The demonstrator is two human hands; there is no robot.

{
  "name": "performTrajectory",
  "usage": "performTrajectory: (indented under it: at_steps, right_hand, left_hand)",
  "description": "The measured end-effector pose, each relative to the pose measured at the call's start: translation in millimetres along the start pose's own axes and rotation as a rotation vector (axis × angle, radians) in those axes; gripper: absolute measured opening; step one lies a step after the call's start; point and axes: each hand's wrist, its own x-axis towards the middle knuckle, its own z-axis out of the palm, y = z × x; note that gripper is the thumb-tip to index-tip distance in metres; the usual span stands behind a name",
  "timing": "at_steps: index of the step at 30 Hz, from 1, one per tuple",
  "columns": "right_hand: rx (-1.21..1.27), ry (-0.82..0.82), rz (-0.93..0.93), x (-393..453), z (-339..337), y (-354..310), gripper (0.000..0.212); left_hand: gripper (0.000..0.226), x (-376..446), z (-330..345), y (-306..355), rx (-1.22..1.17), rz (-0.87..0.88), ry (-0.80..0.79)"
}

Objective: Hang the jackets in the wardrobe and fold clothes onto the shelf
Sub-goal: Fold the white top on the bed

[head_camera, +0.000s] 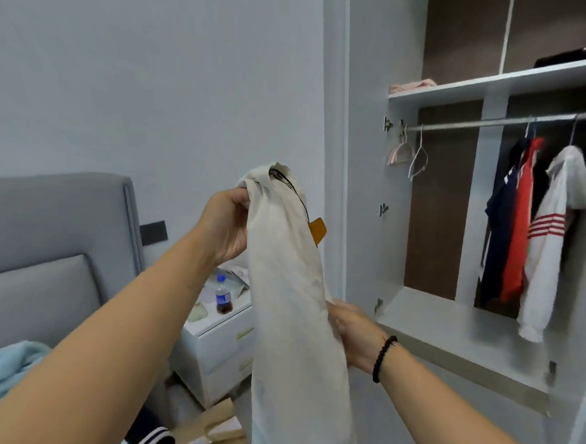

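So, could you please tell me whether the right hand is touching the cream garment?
Touching. The head view shows the right hand with its fingers tucked behind the hanging cream garment, against the fabric, no gap visible.

Left of my raised hand runs a plain pale grey wall (pixel 157 67) with a grey padded headboard (pixel 51 246). Below my hands sits a white bedside cabinet (pixel 214 352) in even, soft light.
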Motion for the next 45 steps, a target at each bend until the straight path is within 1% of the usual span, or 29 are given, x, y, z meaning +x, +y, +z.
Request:
performTrajectory:
  at_steps: [1, 3, 5, 8, 10, 12, 15, 16, 18, 21, 24, 27, 29, 31, 35, 39, 42, 44, 45]
  right_hand:
    - [-0.115, 0.042, -0.052, 2.3, 9.9, -6.7, 0.035]
    - [-0.295, 0.167, -0.182, 8.0, 26.1, -24.6, 0.04]
    - [-0.416, 0.241, -0.284, 12.4, 37.2, -49.6, 0.038]
    - [-0.638, 0.251, -0.403, 14.4, 50.1, -96.9, 0.034]
    - [-0.817, 0.269, -0.497, 12.7, 63.9, -129.3, 0.034]
    - [-0.955, 0.326, -0.572, 8.2, 82.8, -153.2, 0.037]
    - [-1.04, 0.375, -0.658, 6.0, 112.7, -177.1, 0.042]
    - [-1.053, 0.394, -0.696, 5.3, 122.0, -183.4, 0.041]
    - [-1.053, 0.433, -0.757, 1.0, 139.0, -193.9, 0.036]
    - [-0.958, 0.434, -0.785, -9.7, 162.5, -206.7, 0.027]
    - [-0.807, 0.439, -0.825, -17.7, 180.2, -216.2, 0.027]
    - [-0.738, 0.515, -0.89, -31.2, 192.4, -225.5, 0.025]
    - [-0.692, 0.525, -0.939, -45.2, 201.2, -230.0, 0.024]
    - [-0.694, 0.509, -0.985, -63.0, 212.3, -232.5, 0.02]
    - [-0.676, 0.482, -1.075, -99.2, 241.5, -234.3, 0.017]
    - [-0.634, 0.467, -1.138, -135.4, 274.9, -236.4, 0.019]
    - [-0.606, 0.478, -1.203, -159.6, 298.8, -233.5, 0.021]
    - [-0.591, 0.489, -1.199, -167.6, 313.2, -225.6, 0.02]
    - [-0.577, 0.478, -1.191, -169.4, 319.2, -220.8, 0.018]
  left_hand:
    - [0.03, -4.3, -5.5, 11.1, 0.039, 0.037, 0.026]
    - [0.027, -11.7, -20.3, 33.4, 0.164, 0.147, 0.099]
    - [0.026, -18.1, -39.1, 56.3, 0.291, 0.264, 0.237]
    - [0.014, -28.7, -68.5, 95.5, 0.473, 0.395, 0.49]
    - [0.009, -38.3, -86.4, 121.5, 0.578, 0.459, 0.581]
    - [0.005, -50.5, -99.3, 141.3, 0.619, 0.477, 0.639]
    - [0.022, -65.9, -109.3, 165.2, 0.601, 0.535, 0.724]
    - [0.023, -71.5, -109.3, 172.6, 0.605, 0.567, 0.743]
    - [0.015, -82.4, -106.7, 187.9, 0.627, 0.606, 0.767]
    - [0.021, -95.2, -106.7, 210.7, 0.706, 0.646, 0.81]
    - [0.002, -112.7, -104.9, 233.7, 0.808, 0.644, 0.886]
    - [0.017, -136.1, -103.2, 256.4, 0.798, 0.681, 1.023]
    - [0.023, -155.7, -102.0, 268.6, 0.788, 0.677, 1.087]
    - [0.026, -174.4, -100.7, 279.6, 0.819, 0.675, 1.11]
    - [0.031, -218.7, -87.8, 303.7, 0.852, 0.723, 1.116]
    - [0.029, -272.0, -80.4, 323.9, 0.908, 0.793, 1.217]
    - [0.023, -311.8, -75.6, 329.0, 1.057, 0.901, 1.296]
    - [0.018, -338.6, -80.2, 326.8, 1.221, 0.951, 1.325]
    - [0.017, -351.2, -85.2, 325.8, 1.312, 0.973, 1.315]
